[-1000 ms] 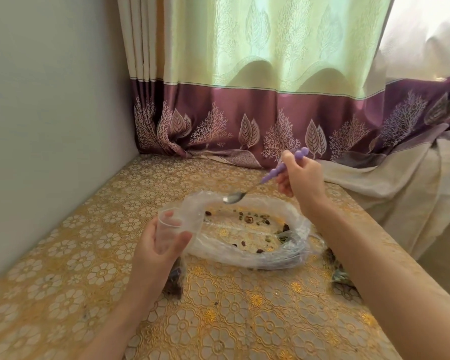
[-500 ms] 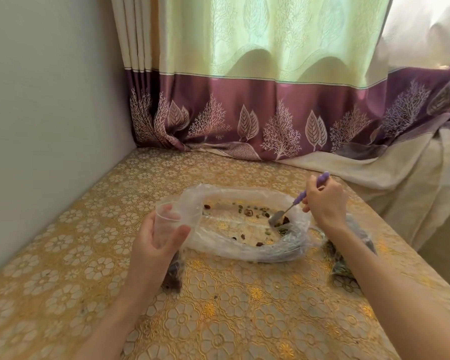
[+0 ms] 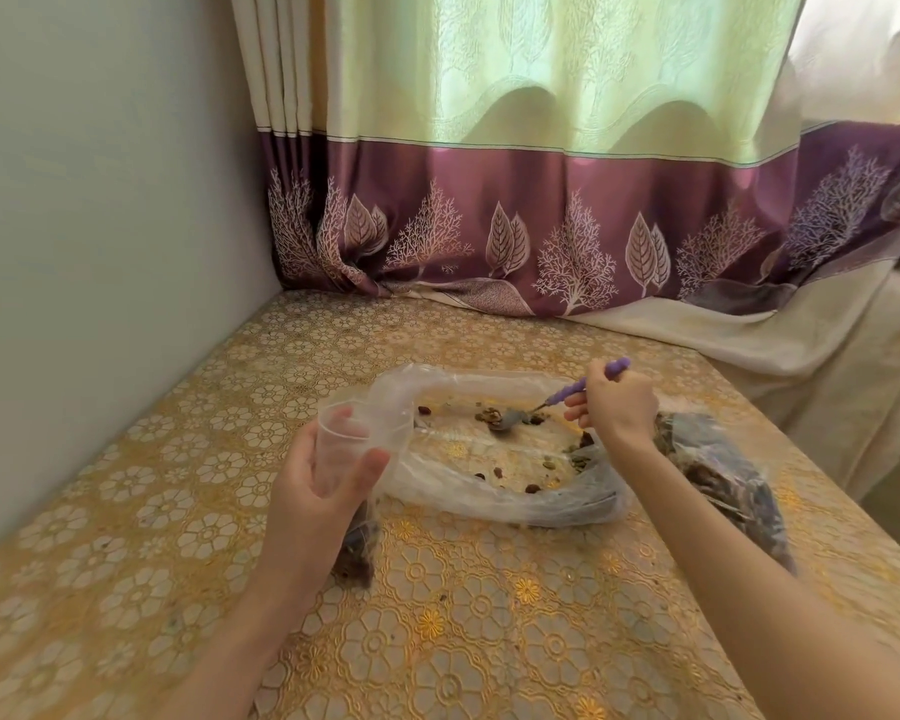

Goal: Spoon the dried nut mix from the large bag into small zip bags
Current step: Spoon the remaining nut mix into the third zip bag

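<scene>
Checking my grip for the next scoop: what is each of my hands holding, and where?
Left hand grips the small zip bag just below its open mouth. Right hand pinches the spoon by its purple handle.

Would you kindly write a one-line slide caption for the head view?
Right hand dips a purple-handled spoon into the large bag while left hand holds a small zip bag open.

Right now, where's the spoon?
Right of centre, the spoon is held by the right hand, its bowl down among nuts inside the large bag.
</scene>
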{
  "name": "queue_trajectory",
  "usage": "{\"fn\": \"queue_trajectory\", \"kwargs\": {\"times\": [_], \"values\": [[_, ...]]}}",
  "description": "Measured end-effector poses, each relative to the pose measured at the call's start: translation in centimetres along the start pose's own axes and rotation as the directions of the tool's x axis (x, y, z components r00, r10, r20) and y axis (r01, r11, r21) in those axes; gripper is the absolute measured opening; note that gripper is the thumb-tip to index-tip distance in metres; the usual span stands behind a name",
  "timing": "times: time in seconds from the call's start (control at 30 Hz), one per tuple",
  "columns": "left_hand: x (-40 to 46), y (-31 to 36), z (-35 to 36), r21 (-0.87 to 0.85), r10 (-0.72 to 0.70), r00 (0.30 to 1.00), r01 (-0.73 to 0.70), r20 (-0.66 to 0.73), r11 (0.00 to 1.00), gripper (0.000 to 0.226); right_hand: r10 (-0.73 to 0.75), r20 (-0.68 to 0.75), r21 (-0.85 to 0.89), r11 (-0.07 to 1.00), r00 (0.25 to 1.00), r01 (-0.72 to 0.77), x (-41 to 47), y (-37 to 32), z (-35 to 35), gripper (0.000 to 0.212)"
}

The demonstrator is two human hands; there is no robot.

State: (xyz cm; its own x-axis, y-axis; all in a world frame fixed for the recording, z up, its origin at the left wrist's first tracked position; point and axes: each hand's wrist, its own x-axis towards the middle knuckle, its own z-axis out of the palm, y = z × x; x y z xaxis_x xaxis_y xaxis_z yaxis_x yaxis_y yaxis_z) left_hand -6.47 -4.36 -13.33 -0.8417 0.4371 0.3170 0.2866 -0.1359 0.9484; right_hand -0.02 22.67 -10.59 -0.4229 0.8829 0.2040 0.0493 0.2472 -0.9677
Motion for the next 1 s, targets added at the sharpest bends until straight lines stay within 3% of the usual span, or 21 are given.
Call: {"fn": "queue_trajectory", "kwargs": {"times": [0.33, 0.63, 0.8, 1.0], "values": [[0.2, -0.2, 0.0, -0.013, 0.001, 1.0, -0.001, 0.016, 1.0, 0.067, 0.049, -0.055, 0.015, 0.999, 0.997, -0.048, 0.5, -0.7, 1.5, 0.04], [0.2, -0.3, -0.1, -0.02, 0.016, 1.0, -0.016, 0.017, 1.0, 0.073, 0.055, -0.007, 0.051, 0.997, 0.998, -0.055, -0.3, -0.1, 1.3, 0.04], [0.1, -0.4, -0.1, -0.031, 0.012, 1.0, -0.011, 0.013, 0.999, 0.074, 0.178, -0.001, 0.182, 0.968, 0.984, -0.175, -0.5, 0.3, 2.6, 0.046], [0.2, -0.4, -0.1, -0.032, 0.015, 1.0, -0.014, 0.021, 0.999, 0.074, 0.322, 0.113, 0.34, 0.877, 0.94, -0.341, -0.8, 0.4, 4.6, 0.03]]}}
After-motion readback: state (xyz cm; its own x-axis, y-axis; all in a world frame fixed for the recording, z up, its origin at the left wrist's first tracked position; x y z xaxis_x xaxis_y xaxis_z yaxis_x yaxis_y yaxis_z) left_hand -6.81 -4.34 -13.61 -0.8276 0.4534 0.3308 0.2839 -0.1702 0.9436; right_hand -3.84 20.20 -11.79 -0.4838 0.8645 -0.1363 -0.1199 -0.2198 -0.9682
